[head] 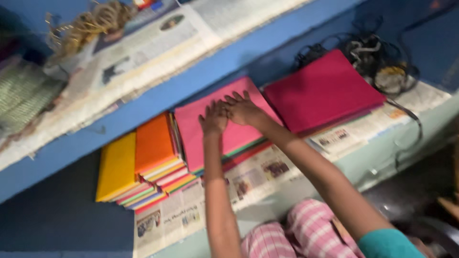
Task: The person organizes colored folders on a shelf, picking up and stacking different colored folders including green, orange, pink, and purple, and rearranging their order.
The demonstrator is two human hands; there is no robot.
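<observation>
My left hand (213, 117) and my right hand (243, 109) lie flat, fingers spread, side by side on a pink stack of coloured paper sheets (191, 134) on the lower shelf. Neither hand grips anything. Left of it lie an orange-topped stack (153, 142) and a yellow-topped stack (116, 165), with many coloured sheet edges showing. To the right sits a dark pink stack (322, 91). The picture is blurred.
Newspaper (260, 174) lines the lower shelf under the stacks. A blue shelf board (158, 98) runs above, carrying more newspaper (153, 45), a tangle of straw-coloured cord (88, 24) and a green woven thing (21, 95). Black cables (377, 59) lie at the back right. Pink checked cloth (291, 234) covers my knees.
</observation>
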